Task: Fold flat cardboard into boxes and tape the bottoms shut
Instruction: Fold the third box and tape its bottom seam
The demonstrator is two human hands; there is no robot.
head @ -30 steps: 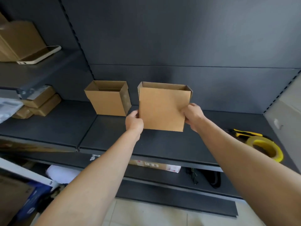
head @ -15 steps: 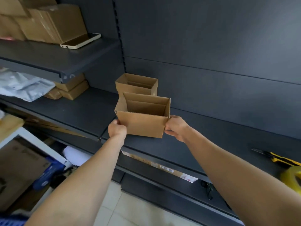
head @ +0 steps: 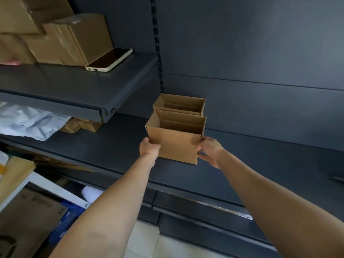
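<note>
The open-topped corrugated cardboard box (head: 175, 146) at the front was a plain, unprinted tan, its inner walls a shade darker in shadow. The matching open cardboard box (head: 179, 105) behind it was the same tan. The flat metal shelf (head: 111, 151) beneath them was matt dark grey, as was the upper metal shelf (head: 74, 84). The smooth back panel (head: 260, 53) was dark blue-grey. The slim phone (head: 109, 59) had a cream case and a glossy black screen. The crumpled plastic bag (head: 28, 121) was silvery white.

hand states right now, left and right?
Left hand: closed, gripping the left edge of the front box.
Right hand: closed, gripping the same box's right edge.
</note>
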